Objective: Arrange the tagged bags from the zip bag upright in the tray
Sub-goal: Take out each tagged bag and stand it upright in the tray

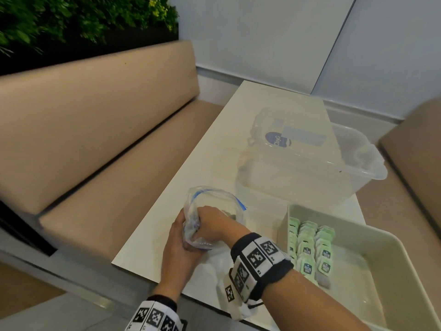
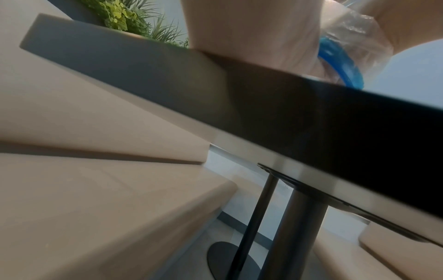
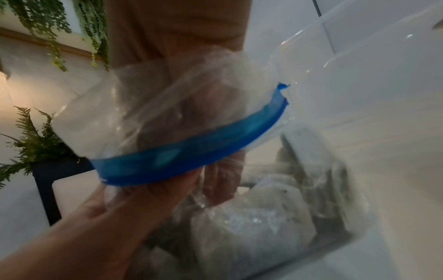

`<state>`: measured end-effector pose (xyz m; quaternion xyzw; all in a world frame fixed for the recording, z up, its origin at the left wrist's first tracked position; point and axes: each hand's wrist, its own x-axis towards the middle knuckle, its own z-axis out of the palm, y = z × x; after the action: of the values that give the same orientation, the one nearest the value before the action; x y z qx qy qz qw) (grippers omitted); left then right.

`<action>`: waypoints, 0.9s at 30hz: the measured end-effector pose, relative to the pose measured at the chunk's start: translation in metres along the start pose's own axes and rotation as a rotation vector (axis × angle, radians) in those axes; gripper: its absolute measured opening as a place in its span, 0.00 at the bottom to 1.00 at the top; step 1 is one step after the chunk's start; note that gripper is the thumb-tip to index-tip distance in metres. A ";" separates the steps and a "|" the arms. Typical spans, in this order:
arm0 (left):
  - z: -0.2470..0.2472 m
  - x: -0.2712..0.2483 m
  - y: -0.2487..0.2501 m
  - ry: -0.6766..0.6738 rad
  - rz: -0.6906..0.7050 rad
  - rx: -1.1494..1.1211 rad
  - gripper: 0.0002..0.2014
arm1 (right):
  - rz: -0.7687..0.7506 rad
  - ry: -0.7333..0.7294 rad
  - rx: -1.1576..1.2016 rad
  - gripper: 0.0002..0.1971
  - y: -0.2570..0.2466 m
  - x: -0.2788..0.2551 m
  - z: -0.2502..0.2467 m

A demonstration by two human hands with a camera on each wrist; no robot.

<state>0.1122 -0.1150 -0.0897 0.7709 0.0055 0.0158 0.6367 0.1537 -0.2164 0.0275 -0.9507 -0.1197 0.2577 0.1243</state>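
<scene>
A clear zip bag (image 1: 214,199) with a blue zip strip stands open on the white table (image 1: 210,144). My left hand (image 1: 181,237) grips its near side, thumb on the blue strip (image 3: 187,151). My right hand (image 1: 210,223) reaches down into the bag's mouth, its fingers (image 3: 218,176) seen through the plastic just above greyish tagged bags (image 3: 251,217) at the bottom. Whether those fingers hold one is hidden. At the right, the pale tray (image 1: 393,240) holds three rows of green tagged bags (image 1: 307,244) standing upright at its far end.
A clear plastic bin (image 1: 372,173) with its lid behind it sits beyond the tray. A beige bench (image 1: 95,139) runs along the table's left side. The left wrist view sits below the table edge (image 2: 335,113), showing the table's black post (image 2: 294,227).
</scene>
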 end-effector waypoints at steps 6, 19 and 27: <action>0.001 0.003 -0.002 0.016 -0.011 0.094 0.47 | -0.077 -0.022 0.078 0.07 0.000 -0.017 -0.002; 0.000 0.001 0.001 0.007 0.008 0.060 0.34 | 0.063 -0.033 0.062 0.19 0.000 -0.023 -0.017; -0.003 -0.010 0.021 0.024 0.054 -0.105 0.45 | 0.034 0.169 0.198 0.05 0.011 -0.036 -0.039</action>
<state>0.1019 -0.1168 -0.0689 0.7362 -0.0083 0.0425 0.6754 0.1457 -0.2438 0.0730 -0.9540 -0.0665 0.1895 0.2227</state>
